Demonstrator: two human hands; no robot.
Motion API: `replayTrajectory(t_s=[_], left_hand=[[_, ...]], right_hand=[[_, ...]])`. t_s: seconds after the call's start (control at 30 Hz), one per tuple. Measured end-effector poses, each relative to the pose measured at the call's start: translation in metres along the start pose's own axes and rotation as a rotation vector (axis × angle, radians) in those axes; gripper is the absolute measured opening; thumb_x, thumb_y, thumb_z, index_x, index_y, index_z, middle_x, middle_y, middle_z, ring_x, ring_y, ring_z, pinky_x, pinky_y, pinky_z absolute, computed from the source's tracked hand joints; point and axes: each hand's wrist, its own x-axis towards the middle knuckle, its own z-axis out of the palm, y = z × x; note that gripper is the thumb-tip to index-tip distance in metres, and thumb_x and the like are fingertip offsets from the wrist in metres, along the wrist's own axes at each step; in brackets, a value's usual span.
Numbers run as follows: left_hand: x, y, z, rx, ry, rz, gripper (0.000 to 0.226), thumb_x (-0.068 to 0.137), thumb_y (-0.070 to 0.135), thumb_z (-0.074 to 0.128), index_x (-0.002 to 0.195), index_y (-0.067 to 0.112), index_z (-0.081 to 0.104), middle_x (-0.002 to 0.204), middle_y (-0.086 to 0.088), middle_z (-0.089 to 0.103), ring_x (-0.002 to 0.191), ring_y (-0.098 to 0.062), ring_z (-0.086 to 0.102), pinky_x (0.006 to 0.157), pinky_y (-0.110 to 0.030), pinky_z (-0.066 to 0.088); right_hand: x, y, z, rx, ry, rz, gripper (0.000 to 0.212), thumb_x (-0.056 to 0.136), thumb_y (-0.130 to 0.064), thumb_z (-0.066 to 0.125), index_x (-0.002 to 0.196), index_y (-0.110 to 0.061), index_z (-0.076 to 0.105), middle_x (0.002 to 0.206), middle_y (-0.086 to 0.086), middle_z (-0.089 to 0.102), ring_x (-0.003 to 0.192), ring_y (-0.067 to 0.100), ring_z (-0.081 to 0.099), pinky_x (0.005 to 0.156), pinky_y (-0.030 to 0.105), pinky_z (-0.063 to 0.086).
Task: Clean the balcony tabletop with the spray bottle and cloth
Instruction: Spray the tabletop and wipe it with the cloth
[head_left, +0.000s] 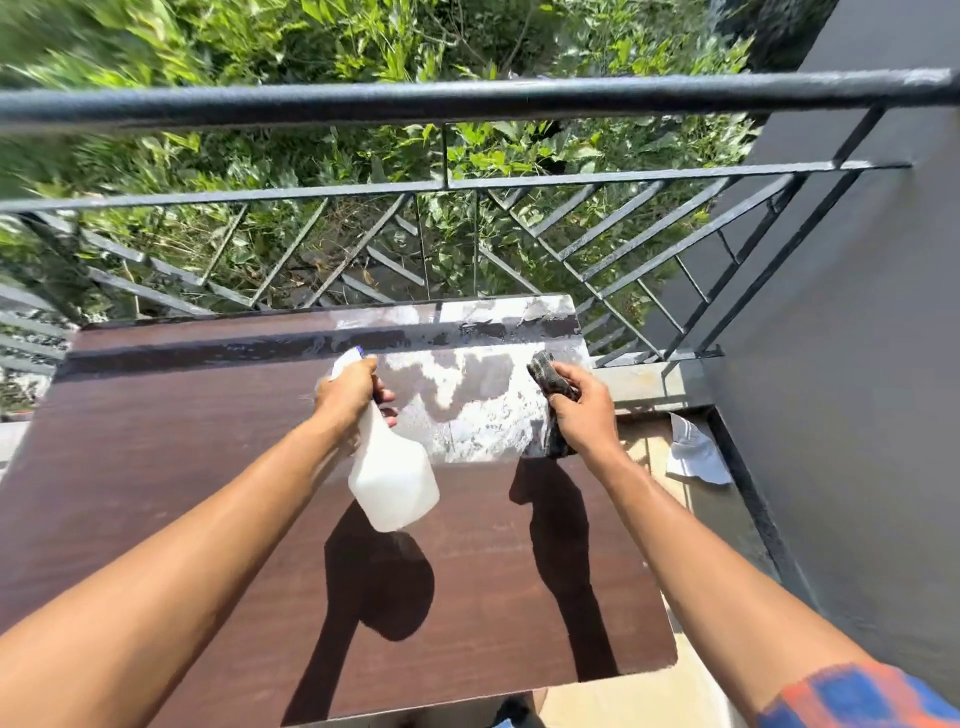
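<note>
Sunlit railing, grey wall, foliage

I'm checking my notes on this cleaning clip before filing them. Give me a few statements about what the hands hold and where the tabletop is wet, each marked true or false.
1. The left hand grips the white spray bottle. True.
2. The right hand is empty. False: it holds a dark cloth.
3. The wet patch lies on the far right part of the tabletop. True.
4. The spray bottle stands upright on the tabletop. False: it is held tilted in the left hand.
5. A white rag lies on the floor to the right of the table, by the wall. True.
</note>
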Motion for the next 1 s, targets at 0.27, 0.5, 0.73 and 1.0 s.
replayTrajectory(t_s=[0.27,0.5,0.73,1.0], left_hand=[[0.001,0.004,-0.051,0.05,0.034,-0.028,0.035,0.095,0.033,0.062,0.067,0.013,0.054,0.051,-0.006,0.054,0.056,-0.024,0.054,0.057,-0.035,0.051],[-0.001,-0.008,-0.053,0.075,-0.015,-0.042,0.04,0.099,0.035,0.054,0.063,0.02,0.042,0.05,-0.006,0.042,0.046,-0.02,0.045,0.048,-0.023,0.041],[-0.012,-0.017,-0.017,0.159,-0.177,-0.043,0.033,0.101,0.035,0.056,0.076,0.013,0.053,0.045,-0.002,0.059,0.066,-0.026,0.062,0.061,-0.037,0.055],[-0.027,-0.031,0.042,0.169,-0.331,-0.071,0.04,0.102,0.038,0.052,0.071,0.012,0.055,0.049,-0.001,0.057,0.072,-0.022,0.067,0.055,-0.034,0.056]], right_hand=[[-0.01,-0.019,0.047,0.007,-0.125,-0.021,0.053,0.081,0.001,0.055,0.123,-0.027,0.068,0.105,-0.008,0.071,0.092,0.013,0.066,0.078,0.023,0.049],[-0.019,-0.024,0.059,0.007,-0.148,-0.038,0.054,0.081,0.002,0.054,0.124,-0.027,0.069,0.102,-0.012,0.071,0.086,0.008,0.065,0.075,0.023,0.05],[-0.029,-0.005,0.03,-0.006,-0.075,0.012,0.057,0.074,-0.01,0.053,0.125,-0.03,0.068,0.111,-0.006,0.074,0.099,0.021,0.069,0.088,0.035,0.055],[-0.046,0.016,-0.014,-0.015,0.067,0.09,0.056,0.08,-0.001,0.056,0.127,-0.027,0.068,0.116,-0.008,0.072,0.105,0.009,0.065,0.091,0.02,0.048]])
